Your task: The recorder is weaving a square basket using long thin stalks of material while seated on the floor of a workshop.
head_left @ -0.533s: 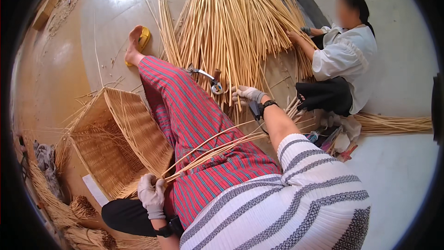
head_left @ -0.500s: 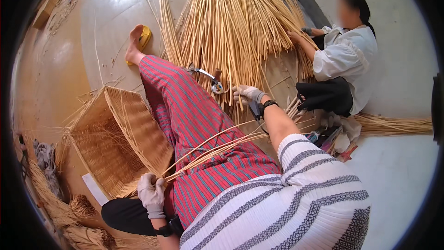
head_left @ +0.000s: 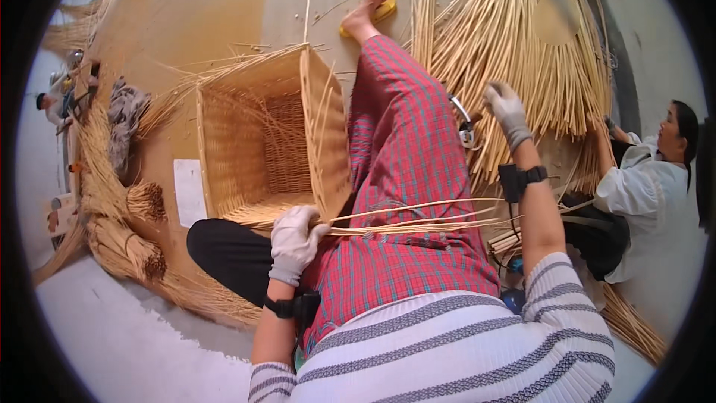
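A rectangular wicker basket point(head_left: 280, 194) lies on its side at my left, its mouth toward me. My left hand point(head_left: 296, 242), in a pale glove, is closed around several thin wicker strands point(head_left: 418, 225) at the basket's near corner. From there the strands stretch rightward across my lap, their far ends near my right forearm. My right hand point(head_left: 506, 108), gloved too, is raised beyond my right knee with its fingers curled together. It is in front of a wide spread of wicker rods point(head_left: 514, 37); what it holds, if anything, is hidden.
A curved metal piece point(head_left: 464, 125) is beside my knee. At the right a person point(head_left: 641, 179) in a white top reaches into the rods. Tied wicker bundles point(head_left: 142, 254), a grey cloth point(head_left: 127, 116) and a white sheet point(head_left: 191, 192) lie at the left.
The view has turned left, so the scene shifts rightward in it. My right hand has moved a little forward over the rods. My left hand stays at the basket's corner.
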Available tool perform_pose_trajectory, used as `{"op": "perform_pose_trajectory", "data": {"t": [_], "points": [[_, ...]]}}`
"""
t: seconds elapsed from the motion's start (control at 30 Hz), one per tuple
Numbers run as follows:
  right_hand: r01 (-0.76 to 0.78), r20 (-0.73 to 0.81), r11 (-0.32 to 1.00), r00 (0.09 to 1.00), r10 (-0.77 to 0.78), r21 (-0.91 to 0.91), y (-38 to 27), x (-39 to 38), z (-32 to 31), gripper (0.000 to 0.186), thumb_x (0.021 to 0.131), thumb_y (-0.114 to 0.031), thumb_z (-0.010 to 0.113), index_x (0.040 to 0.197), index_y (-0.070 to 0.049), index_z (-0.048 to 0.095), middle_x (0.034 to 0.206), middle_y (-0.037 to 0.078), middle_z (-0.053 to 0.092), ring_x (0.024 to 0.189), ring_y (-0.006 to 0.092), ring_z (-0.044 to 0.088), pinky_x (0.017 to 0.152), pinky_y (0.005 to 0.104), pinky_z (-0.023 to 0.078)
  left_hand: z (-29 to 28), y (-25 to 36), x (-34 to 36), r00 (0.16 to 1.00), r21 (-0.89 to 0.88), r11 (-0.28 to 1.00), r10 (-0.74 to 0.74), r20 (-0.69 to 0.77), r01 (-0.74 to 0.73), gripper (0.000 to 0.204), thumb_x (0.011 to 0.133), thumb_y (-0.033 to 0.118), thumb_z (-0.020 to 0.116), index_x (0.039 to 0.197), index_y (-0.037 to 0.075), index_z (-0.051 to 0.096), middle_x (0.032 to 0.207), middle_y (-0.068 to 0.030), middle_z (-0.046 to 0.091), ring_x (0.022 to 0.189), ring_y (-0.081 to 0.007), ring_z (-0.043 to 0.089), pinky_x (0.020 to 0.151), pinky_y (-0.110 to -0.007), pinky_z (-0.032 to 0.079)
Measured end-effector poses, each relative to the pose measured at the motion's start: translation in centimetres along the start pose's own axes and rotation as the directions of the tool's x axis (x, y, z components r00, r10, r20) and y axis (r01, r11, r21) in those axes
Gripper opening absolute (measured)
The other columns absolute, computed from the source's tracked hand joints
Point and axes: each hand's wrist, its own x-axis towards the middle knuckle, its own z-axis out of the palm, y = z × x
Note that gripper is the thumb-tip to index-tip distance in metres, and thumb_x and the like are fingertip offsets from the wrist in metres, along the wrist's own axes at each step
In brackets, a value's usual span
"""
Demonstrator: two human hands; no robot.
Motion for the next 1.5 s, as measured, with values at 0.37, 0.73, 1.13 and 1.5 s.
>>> {"op": "perform_pose_trajectory", "data": {"t": [0.37,0.73,1.13,1.5], "points": [[0.178,0.689,0.962,0.672,-0.271,0.205,-15.4,-7.6,25.8,0.025,0.094,-0.023,0.068,0.109,-0.003,0.068,0.092,0.010,0.072,0.081,0.0168,0.068,0.077,0.0328,0.055,-0.3,-1.3,12.0,0.960,-0.249,0.968,-0.064,-0.273,-0.006,0.057,0.086,0.018,0.077,0.135,0.003,0.053,0.122,-0.0181,0.065,0.116,-0.0298,0.062,0.104,-0.039,0.046],[0.964,0.639,0.264,0.221,-0.737,-0.029,-17.4,-5.3,26.5,0.038,0.086,-0.028,0.072,0.121,-0.015,0.068,0.094,0.008,0.069,0.088,0.0288,0.067,0.078,0.0400,0.055,4.2,-3.6,16.4,0.919,-0.895,0.446,-0.360,-0.160,0.018,0.043,0.091,0.012,0.075,0.128,-0.002,0.057,0.118,-0.0100,0.067,0.104,-0.0148,0.064,0.093,-0.029,0.053],[0.991,0.772,-0.112,-0.018,-0.636,-0.068,-19.9,-3.6,26.6,0.011,0.079,-0.025,0.067,0.083,-0.015,0.069,0.081,0.007,0.070,0.079,0.0262,0.071,0.065,0.0419,0.055,4.0,-3.4,16.2,0.883,-0.573,0.819,-0.285,-0.374,0.022,0.031,0.093,0.014,0.068,0.123,0.005,0.063,0.118,-0.0076,0.066,0.109,-0.0180,0.061,0.099,-0.033,0.047],[0.951,0.680,0.101,0.281,-0.677,-0.292,-17.8,-5.1,25.3,0.013,0.080,-0.027,0.066,0.085,-0.019,0.075,0.079,0.008,0.074,0.078,0.0310,0.073,0.061,0.0455,0.055,0.4,0.8,17.5,0.904,0.330,0.944,0.127,-0.409,0.016,0.020,0.092,0.017,0.060,0.110,0.009,0.061,0.102,-0.0136,0.060,0.096,-0.0347,0.060,0.082,-0.046,0.045]]}}
